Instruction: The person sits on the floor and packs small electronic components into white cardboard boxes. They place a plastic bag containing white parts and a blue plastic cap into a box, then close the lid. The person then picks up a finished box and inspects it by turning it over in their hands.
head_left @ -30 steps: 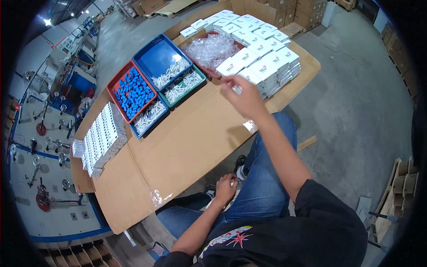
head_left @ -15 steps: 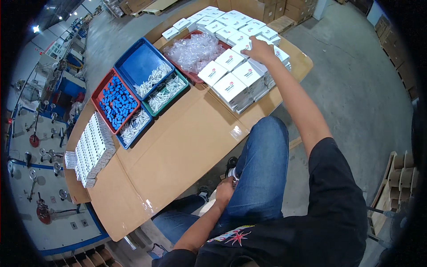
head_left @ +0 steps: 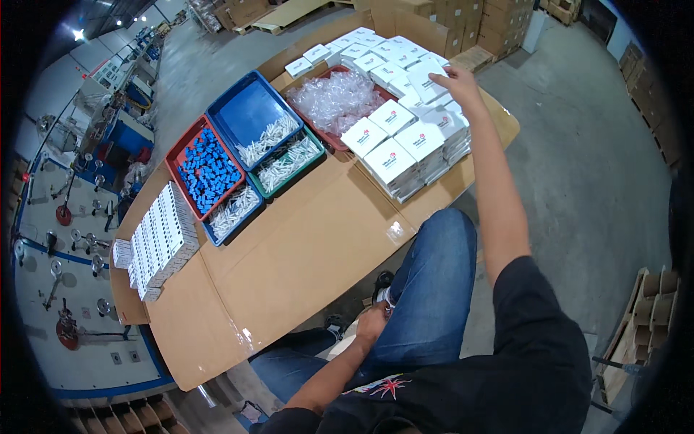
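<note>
My right hand [head_left: 458,85] is stretched out over the far right of the cardboard-topped table. Its thumb and fingers pinch the edge of a flat white box [head_left: 426,81], tilted above the other boxes. Stacks of similar white boxes [head_left: 391,160], each with a small red mark, stand below and in front of it. My left hand [head_left: 372,322] is low by my leg, off the table's near edge, with its fingers curled in. Whatever those fingers may hold is hidden.
A red tray [head_left: 337,142] holds clear plastic pieces. Left of it are a blue tray [head_left: 246,108] and a green tray [head_left: 293,178] with white sticks, and a red tray [head_left: 176,165] of blue pieces. Small white cartons [head_left: 165,239] stand at the table's left.
The whole view has shifted, so the table sits further right and lower. My right hand has moved a little right with the white box. My left hand stays by my leg.
</note>
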Demonstrator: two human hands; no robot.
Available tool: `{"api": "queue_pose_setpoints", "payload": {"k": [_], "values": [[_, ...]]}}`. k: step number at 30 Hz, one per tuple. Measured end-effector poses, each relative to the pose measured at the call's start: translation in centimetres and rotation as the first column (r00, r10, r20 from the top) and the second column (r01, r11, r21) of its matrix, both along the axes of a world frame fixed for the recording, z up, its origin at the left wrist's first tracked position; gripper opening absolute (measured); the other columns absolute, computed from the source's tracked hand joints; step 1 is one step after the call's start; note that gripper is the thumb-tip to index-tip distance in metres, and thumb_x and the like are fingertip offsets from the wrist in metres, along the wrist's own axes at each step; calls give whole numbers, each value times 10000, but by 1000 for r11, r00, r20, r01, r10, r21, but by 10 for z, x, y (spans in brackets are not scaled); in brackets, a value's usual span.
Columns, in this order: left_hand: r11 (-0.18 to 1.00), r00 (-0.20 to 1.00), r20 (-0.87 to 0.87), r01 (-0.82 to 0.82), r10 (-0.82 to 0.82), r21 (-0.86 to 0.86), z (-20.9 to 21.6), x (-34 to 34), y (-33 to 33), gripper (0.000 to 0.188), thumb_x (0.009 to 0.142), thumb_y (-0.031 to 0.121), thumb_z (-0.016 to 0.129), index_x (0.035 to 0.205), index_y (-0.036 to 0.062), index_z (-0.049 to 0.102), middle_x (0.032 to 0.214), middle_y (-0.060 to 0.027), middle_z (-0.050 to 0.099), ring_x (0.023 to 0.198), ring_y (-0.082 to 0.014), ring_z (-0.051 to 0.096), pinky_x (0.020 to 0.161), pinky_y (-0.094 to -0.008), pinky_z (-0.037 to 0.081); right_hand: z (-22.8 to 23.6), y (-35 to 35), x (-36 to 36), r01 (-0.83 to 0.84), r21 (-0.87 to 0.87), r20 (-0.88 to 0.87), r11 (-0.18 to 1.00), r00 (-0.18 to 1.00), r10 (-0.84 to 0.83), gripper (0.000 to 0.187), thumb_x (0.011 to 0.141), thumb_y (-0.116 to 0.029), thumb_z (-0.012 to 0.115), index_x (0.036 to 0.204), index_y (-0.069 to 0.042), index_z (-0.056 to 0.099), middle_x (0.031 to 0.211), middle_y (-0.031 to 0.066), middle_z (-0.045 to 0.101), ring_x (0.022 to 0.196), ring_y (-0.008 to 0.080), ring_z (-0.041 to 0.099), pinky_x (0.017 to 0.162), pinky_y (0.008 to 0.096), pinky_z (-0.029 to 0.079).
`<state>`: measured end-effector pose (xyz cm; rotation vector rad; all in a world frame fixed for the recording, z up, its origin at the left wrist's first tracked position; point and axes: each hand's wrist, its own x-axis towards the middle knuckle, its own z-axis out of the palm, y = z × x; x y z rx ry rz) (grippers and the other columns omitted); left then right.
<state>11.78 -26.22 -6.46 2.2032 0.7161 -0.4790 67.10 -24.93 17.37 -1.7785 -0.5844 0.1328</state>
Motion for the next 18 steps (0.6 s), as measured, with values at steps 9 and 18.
{"api": "queue_pose_setpoints", "payload": {"k": [9,18], "values": [[983,981,165,-74,101,-166,-11,-13,9,318,981,333,603,1222,138,674,1074,-168,748,926,-360,734,860,-461,556,57,-14,-185,-163,523,366,837,929,-48,353,805,129,710,1110,-49,720,1170,59,728,1128,169,660,1000,297,496],[850,893,323,-113,314,-514,-13,-13,27,303,1019,228,628,1259,44,652,1007,-68,737,843,-163,695,813,-320,556,60,4,-292,-181,623,48,761,980,194,301,883,43,774,1171,1,695,1148,65,729,1079,130,662,945,273,520]]}}
